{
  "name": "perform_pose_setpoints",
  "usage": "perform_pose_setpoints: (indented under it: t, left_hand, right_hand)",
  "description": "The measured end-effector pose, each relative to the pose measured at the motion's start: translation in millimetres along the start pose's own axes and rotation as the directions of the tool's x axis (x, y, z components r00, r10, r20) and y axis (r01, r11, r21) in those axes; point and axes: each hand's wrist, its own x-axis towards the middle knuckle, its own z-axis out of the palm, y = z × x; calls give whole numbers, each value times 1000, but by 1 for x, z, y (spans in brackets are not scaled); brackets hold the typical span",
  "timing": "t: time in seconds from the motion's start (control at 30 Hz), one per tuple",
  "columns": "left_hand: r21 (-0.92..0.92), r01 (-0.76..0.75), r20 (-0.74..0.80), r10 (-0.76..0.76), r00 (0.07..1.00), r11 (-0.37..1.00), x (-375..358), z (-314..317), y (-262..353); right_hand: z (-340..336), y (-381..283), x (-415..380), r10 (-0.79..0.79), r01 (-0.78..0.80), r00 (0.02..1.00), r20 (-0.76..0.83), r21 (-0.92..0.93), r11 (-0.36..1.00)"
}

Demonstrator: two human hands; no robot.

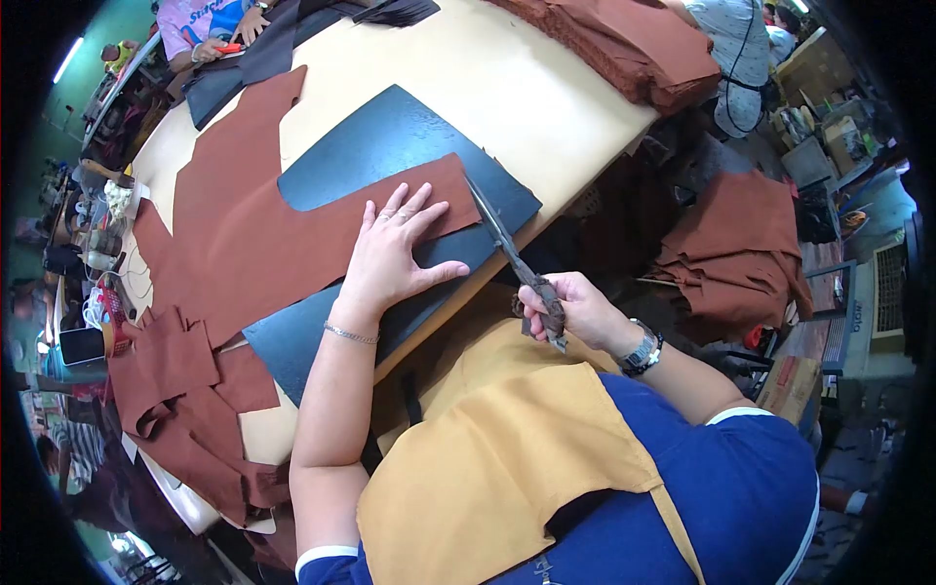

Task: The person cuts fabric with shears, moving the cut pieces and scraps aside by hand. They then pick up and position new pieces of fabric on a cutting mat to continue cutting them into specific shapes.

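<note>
My left hand [398, 249] lies flat with fingers spread on a large piece of reddish-brown leather [263, 249]. A strip of that leather stretches right over a dark, shiny cutting mat [390, 136]. My right hand [575, 314] grips the wrapped handles of long scissors [499, 229]. Their blades point up and left, at the right end of the leather strip. Whether the blades are fully closed is hard to make out.
Brown leather scraps [185, 409] lie at the table's left. A thick leather stack [624, 49] sits at the far right of the pale table [497, 88]. More leather [736, 244] hangs beyond its right edge. Across the table, another person's hand holds a red tool [231, 48].
</note>
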Motion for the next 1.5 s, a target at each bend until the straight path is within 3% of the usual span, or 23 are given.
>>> perform_pose_setpoints:
  t: [1.17,1.27,1.3,1.4,1.5]
  left_hand:
    - [-46,-44,40,46,998,998,0,-4,3]
    - [-136,-28,26,32,999,990,-2,-5,1]
    - [-194,15,26,-10,1000,981,-5,-12,3]
    - [-98,288,-159,-301,940,953,-13,-35,-21]
    - [11,746,-309,-707,636,666,-27,-49,-75]
  right_hand:
    - [-5,-5,24,-92,91,996,-20,-38,995]
    - [-9,3,20,-133,137,990,-38,113,984]
    - [-11,4,18,-143,147,989,-39,162,976]
    - [-21,10,15,-166,182,982,-87,245,952]
    - [-36,14,16,-191,213,974,-124,203,956]
